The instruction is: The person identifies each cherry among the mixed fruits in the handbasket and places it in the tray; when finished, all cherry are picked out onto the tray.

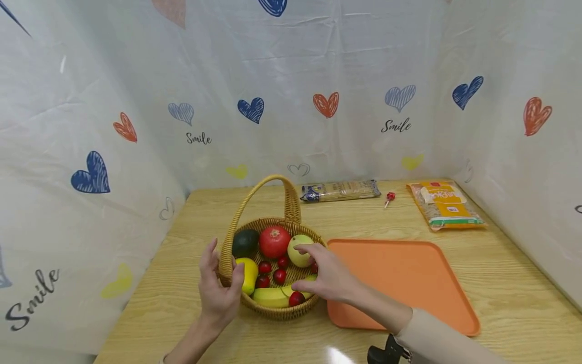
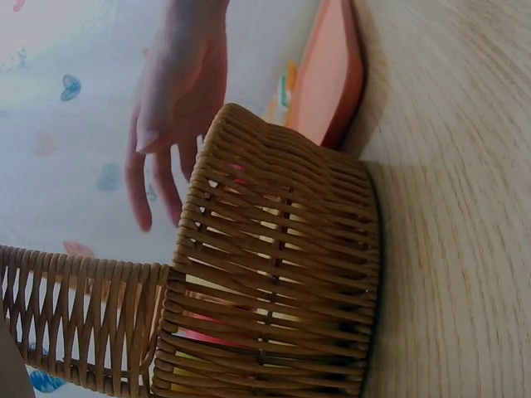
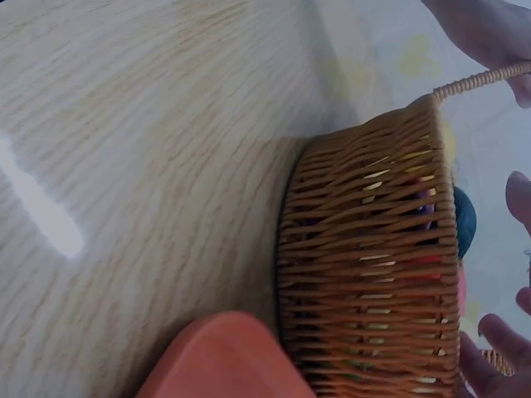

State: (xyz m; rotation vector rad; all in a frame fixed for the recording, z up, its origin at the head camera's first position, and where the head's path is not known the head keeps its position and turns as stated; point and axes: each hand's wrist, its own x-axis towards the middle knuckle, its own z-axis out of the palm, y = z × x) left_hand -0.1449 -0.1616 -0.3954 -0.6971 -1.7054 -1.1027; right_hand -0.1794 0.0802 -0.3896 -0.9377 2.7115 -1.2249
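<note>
A wicker basket [image 1: 284, 314] with a tall handle [image 1: 241, 210] holds a dark green avocado [image 1: 245, 243], a red pomegranate [image 1: 275, 241], a pale green round fruit [image 1: 299, 252], a yellow mango [image 1: 248, 275], a banana [image 1: 272, 297] and several small dark red fruits [image 1: 279, 276]. My left hand [image 1: 218, 290] is at the foot of the handle on the left, thumb and fingers apart on either side of it. Over the basket's right side hovers my right hand [image 1: 329, 275], fingers loosely bent and spread above the pale green fruit and banana, holding nothing.
An orange tray [image 1: 404, 283] lies just right of the basket. Toward the back are a long pack of noodles [image 1: 341, 191], a red lollipop [image 1: 390, 196] and an orange-and-clear food bag [image 1: 445, 205]. Heart-printed curtains [image 1: 291, 60] enclose the wooden table [image 1: 173, 273].
</note>
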